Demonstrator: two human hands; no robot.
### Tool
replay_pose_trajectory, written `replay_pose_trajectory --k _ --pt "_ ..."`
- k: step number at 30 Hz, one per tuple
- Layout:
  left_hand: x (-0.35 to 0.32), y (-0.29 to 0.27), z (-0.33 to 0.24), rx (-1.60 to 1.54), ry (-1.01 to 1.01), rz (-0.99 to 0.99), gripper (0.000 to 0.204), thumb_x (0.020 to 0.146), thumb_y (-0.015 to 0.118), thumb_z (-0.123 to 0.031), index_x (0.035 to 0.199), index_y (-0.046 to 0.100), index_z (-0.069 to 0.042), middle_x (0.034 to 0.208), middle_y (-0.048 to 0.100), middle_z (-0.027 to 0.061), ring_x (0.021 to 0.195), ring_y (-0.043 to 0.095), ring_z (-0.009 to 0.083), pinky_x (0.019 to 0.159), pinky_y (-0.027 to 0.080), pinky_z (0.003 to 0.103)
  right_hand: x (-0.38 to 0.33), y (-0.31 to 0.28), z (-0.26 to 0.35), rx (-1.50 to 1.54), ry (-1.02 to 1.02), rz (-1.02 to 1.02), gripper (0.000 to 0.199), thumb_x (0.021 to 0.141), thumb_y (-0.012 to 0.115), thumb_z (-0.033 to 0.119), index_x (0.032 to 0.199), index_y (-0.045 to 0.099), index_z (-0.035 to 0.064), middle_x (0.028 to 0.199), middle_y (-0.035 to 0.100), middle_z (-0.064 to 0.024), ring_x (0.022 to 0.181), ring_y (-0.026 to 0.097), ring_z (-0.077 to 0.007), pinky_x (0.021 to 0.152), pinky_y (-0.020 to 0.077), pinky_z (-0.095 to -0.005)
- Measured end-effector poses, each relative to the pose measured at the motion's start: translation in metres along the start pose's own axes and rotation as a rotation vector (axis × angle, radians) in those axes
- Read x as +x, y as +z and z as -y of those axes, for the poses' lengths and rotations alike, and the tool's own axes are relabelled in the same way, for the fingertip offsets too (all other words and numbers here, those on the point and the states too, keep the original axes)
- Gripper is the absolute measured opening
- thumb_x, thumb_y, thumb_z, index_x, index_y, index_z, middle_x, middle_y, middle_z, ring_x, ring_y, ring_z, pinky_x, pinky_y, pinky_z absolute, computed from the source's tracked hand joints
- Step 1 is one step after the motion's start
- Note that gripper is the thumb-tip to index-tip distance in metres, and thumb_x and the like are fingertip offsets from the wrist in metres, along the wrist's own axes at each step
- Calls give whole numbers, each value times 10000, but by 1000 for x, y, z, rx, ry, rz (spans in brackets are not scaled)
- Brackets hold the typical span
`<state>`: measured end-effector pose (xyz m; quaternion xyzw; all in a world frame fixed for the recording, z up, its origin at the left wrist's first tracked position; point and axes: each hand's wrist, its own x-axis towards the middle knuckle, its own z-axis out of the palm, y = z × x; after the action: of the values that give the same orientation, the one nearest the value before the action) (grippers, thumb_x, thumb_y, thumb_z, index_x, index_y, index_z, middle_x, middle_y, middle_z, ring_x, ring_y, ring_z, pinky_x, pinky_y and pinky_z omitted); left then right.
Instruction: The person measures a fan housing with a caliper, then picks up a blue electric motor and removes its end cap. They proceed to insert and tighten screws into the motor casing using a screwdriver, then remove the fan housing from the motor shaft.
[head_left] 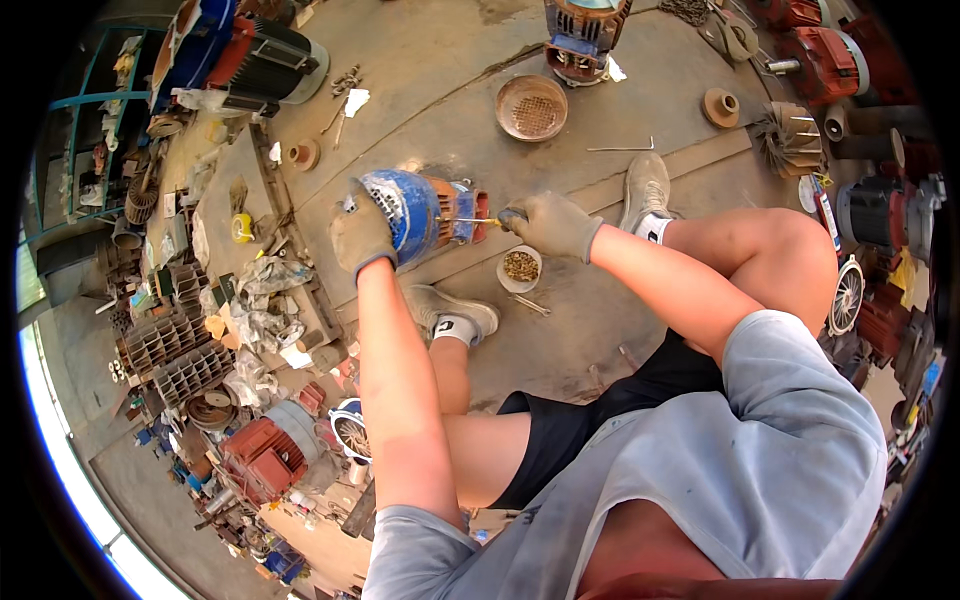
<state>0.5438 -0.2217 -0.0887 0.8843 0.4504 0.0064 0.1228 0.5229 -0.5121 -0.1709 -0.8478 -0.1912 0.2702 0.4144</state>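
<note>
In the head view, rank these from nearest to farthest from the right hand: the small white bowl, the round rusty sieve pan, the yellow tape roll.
From the right hand:
1. Small white bowl, just below it.
2. Round rusty sieve pan, above it.
3. Yellow tape roll, far left, beyond the blue motor.
</note>
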Motion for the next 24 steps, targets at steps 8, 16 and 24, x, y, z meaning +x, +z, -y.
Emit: replay_pose_trajectory --k 8,16,24 --pt "6 -1 1 -40 53 38 910 1053 421 -759 1499 643 2 1463 671 308 1372 642 457 1163 497 523 -1 -9 -4 174 66 224 428 1107 539 390 1068 833 81 927 777 -208 861 749 -369 822 577 -484" --pt "-31 7 6 -848 -542 23 827 1026 645 -638 1473 626 58 1450 661 346 1267 719 449 1042 603 508 14 -44 -4 390 152 -20 510 1042 670 498 1230 790 39 964 800 -121 868 740 -278 856 573 -411" --pt "-35 24 -6 -738 -630 -176 889 977 709 -678 1508 610 28 1457 685 268 1177 755 423 1011 631 482 139 -1 45 183 -283 -272 488 1075 640 472 1292 699 39 1203 762 -245 1093 727 -415 974 547 -481"
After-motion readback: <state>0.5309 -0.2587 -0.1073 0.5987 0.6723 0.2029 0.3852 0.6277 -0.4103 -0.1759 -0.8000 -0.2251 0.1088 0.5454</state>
